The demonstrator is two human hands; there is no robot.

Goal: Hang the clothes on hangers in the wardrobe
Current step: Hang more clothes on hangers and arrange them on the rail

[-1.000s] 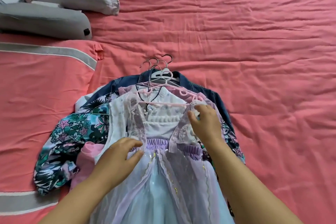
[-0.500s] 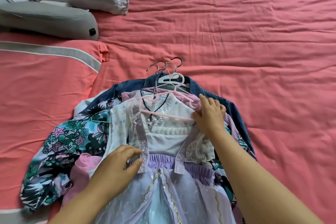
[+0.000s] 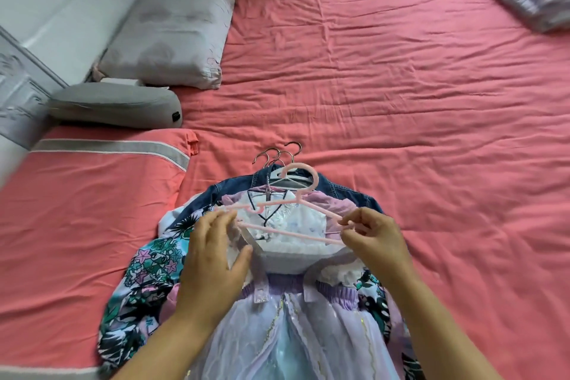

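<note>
On the wrinkled coral bedsheet (image 3: 370, 86), a stacked heap of clothes on hangers, with the pale lilac dress (image 3: 287, 327) uppermost: sheer tulle skirt, gathered elastic waist, white lace-trimmed bodice. Across that bodice, a thin pink plastic hanger (image 3: 296, 213), triangular, its curved hook pointing away toward the far side of the bed. At the hanger's right corner, right hand (image 3: 374, 241) pinched shut on the slim pink bars with fingertips. At the hanger's left end, left hand (image 3: 216, 256) spread, fingers extended over the bar and the dress shoulder, thumb pressing fabric beneath; whether it truly grips cannot be told. Under the dress, a floral print garment (image 3: 145, 274) in teal, black and pink, spilling out left of the hanger, and a dark denim jacket (image 3: 342, 191) with stitched collar just beyond it. Past the pink hook, several thin metal hanger hooks (image 3: 277, 154) fanned out on the sheet. Well left of the hanger, a grey rounded cushion (image 3: 114, 105) and a plump white pillow (image 3: 172, 37), against a pale wall.
</note>
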